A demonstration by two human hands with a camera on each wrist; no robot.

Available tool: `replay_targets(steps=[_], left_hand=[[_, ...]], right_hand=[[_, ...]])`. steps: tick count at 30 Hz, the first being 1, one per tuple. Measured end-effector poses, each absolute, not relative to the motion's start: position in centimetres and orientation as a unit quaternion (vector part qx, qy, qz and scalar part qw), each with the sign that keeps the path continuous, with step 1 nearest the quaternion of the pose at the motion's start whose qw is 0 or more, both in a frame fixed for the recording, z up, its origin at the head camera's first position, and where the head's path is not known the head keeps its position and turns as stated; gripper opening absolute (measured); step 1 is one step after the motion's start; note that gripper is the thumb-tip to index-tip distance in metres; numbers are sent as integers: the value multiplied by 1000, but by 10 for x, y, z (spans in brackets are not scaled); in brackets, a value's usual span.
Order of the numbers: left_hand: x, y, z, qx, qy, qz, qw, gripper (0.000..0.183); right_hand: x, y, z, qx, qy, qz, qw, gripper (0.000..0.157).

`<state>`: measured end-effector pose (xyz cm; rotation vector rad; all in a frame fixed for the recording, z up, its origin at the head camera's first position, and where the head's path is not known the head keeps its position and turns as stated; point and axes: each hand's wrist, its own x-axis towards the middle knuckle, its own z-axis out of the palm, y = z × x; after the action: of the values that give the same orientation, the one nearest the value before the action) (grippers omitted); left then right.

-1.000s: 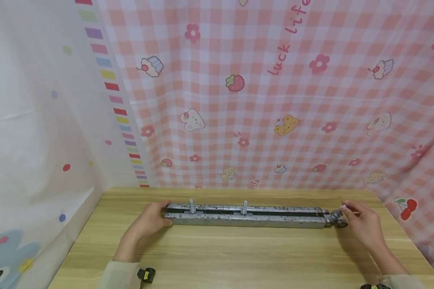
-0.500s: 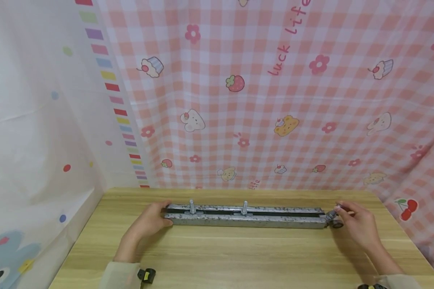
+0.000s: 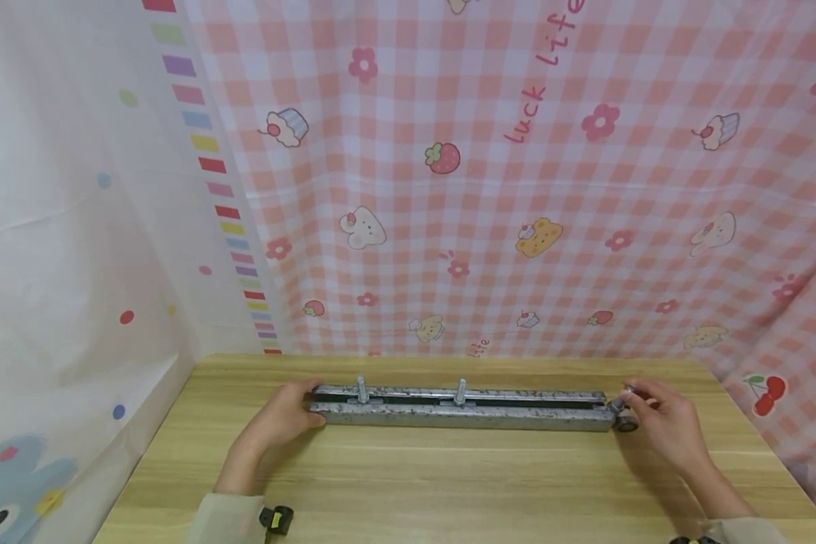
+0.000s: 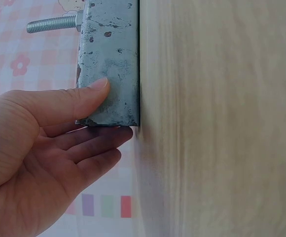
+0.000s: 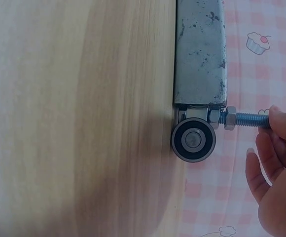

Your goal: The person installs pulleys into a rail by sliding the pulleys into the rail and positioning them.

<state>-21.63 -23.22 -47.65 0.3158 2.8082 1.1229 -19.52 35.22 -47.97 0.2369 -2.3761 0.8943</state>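
Observation:
A long grey metal channel rail (image 3: 462, 417) with a slot along its top lies across the wooden table. Two threaded bolts, a left one (image 3: 362, 390) and a right one (image 3: 461, 391), stick up through the slot. My left hand (image 3: 287, 412) grips the rail's left end, thumb on the near side, as the left wrist view shows. At the right end, my right hand (image 3: 668, 423) pinches the tip of a roller carriage's threaded bolt (image 5: 251, 120). Two nuts sit on that bolt. The carriage's bearing wheel (image 5: 193, 140) is just outside the rail's end, its inner part entering the channel.
The wooden table (image 3: 462, 483) extends in front of the rail. A pink checked cloth (image 3: 489, 189) hangs behind it, and a white printed cloth (image 3: 75, 227) hangs on the left. Each wrist wears a black strap, the left strap (image 3: 276, 519) by the sleeve.
My right hand has moved left with the roller carriage, and part of the carriage has gone into the rail's right end. The left hand and the rail have stayed in place.

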Motion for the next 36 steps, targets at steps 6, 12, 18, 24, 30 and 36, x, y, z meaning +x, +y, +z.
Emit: replay_targets(steps=[6,12,18,24,30,36], left_hand=[[-216,-232,-477,108,923,365,46,61],[-216,-231,-477,104,924,365,47,61],[-217,-230,-476,101,924,366,49,60],[-215,-230,-475,100,924,366,49,62],[-215,-230,-475,106,926,361,44,62],[-216,-231,-476,108,926,360,43,62]], right_hand=[[-195,350,-478,86,-894,333,288,18],[-195,350,-477,87,-897,330,279,17],[-197,351,-478,90,-898,331,276,18],[-200,350,-480,99,-892,332,290,18],[-202,349,-481,107,-889,333,296,18],[-201,344,-480,118,-888,334,292,18]])
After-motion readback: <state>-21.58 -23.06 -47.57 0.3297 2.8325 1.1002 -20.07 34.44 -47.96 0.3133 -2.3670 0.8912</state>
